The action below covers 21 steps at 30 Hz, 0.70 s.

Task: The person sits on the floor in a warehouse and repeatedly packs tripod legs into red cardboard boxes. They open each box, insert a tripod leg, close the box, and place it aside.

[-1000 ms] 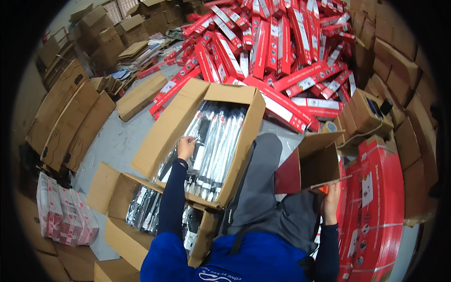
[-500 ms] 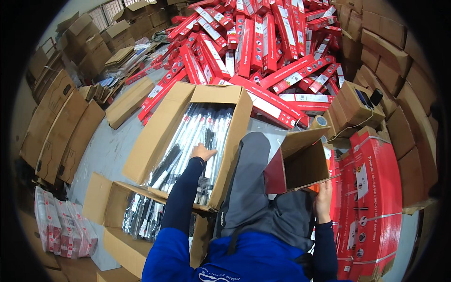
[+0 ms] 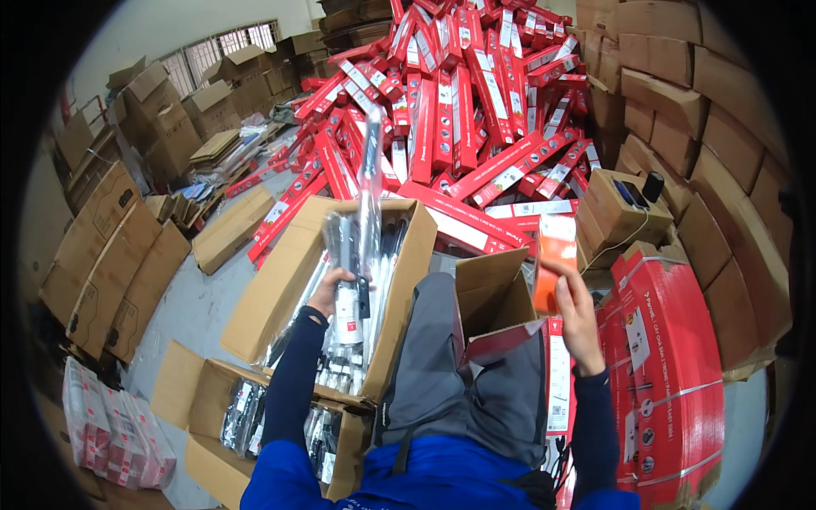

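My left hand (image 3: 327,293) is closed around a bundle of plastic-wrapped poles (image 3: 348,319), raised over a long open carton (image 3: 285,276). More bagged poles (image 3: 387,263) lie inside that carton. At the right, my right hand (image 3: 580,323) grips a flat orange-and-white packet (image 3: 555,263) between thumb and fingers; whether it is a leaflet or a sleeve I cannot tell. Between my legs stands a narrow open box (image 3: 497,297), brown inside with a red flap toward me. A lower open carton (image 3: 212,463) at my left contains several dark bagged parts (image 3: 242,416).
A heap of long red boxes (image 3: 463,110) fills the far side. Strapped red cartons (image 3: 663,382) stand at my right, with a brown carton (image 3: 625,208) carrying a phone behind. Brown boxes (image 3: 671,110) are stacked along the right wall. Plastic-wrapped packs (image 3: 110,425) lie at far left.
My left hand has lifted a bundle of poles out of the long carton. My right hand has moved up and now shows the orange-and-white packet. The narrow box has shifted and tilted.
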Each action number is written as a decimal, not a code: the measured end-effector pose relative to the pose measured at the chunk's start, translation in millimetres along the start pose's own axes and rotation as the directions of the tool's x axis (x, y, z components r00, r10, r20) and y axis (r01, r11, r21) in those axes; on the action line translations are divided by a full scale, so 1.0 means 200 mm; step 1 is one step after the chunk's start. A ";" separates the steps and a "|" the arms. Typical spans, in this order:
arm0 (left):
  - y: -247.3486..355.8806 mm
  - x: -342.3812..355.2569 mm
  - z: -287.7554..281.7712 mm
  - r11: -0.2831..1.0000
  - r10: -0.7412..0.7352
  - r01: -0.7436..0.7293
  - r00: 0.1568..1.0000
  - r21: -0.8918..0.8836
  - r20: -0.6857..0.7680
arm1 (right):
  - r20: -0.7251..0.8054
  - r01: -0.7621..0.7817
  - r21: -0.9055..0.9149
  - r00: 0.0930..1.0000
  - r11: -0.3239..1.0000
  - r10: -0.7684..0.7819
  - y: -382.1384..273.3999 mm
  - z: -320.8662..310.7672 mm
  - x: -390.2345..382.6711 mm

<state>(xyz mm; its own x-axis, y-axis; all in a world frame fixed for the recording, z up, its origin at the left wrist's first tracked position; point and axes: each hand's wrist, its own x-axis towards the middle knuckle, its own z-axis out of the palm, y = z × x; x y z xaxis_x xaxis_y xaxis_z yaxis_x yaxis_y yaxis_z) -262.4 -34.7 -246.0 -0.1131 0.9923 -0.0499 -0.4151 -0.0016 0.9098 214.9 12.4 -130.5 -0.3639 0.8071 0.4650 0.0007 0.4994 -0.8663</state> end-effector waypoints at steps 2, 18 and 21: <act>0.26 -0.09 0.17 1.000 0.004 -0.003 0.996 0.010 -0.087 | 0.118 0.183 -0.085 0.978 0.979 -0.173 -0.11 0.01 0.15; 1.24 -0.57 1.49 0.523 0.822 -0.828 0.428 -0.201 0.376 | 0.261 0.144 -0.259 0.962 0.955 -0.075 -0.29 0.11 0.32; 1.25 -0.55 1.54 0.521 0.824 -0.826 0.422 -0.215 0.378 | 0.279 0.075 -0.201 0.960 0.977 -0.016 -0.28 0.10 0.33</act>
<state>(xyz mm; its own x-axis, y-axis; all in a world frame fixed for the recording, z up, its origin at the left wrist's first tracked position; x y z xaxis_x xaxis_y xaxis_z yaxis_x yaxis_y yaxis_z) -75.6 -106.0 113.0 -0.0482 0.4638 0.8846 -0.3171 -0.8469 0.4268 172.9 31.8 -55.4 -0.6091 0.6792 0.4096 0.1604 0.6112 -0.7750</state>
